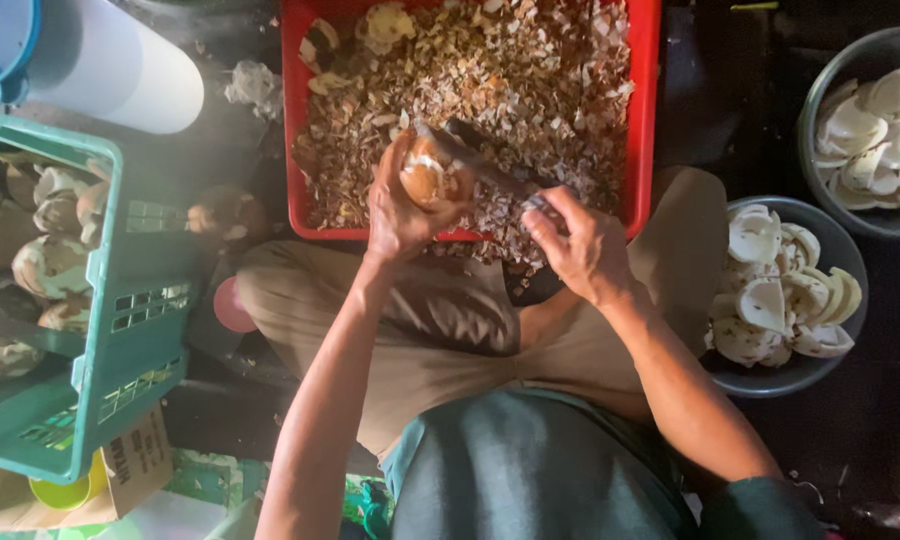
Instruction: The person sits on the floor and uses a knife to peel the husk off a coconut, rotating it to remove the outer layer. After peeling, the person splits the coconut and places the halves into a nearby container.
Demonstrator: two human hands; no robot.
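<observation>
Left hand (398,215) closed around a partly peeled coconut piece (432,175), held above the red crate (642,120) of shavings. Right hand (575,245) (just beside) gripping a dark-bladed knife (485,160), blade against the piece.

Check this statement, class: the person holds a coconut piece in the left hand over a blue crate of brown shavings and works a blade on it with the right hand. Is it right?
Not quite. The crate is red, not blue, as the head view shows. The rest stands: the left hand holds the coconut piece over the brown shavings, and the right hand works the blade on it.
</observation>
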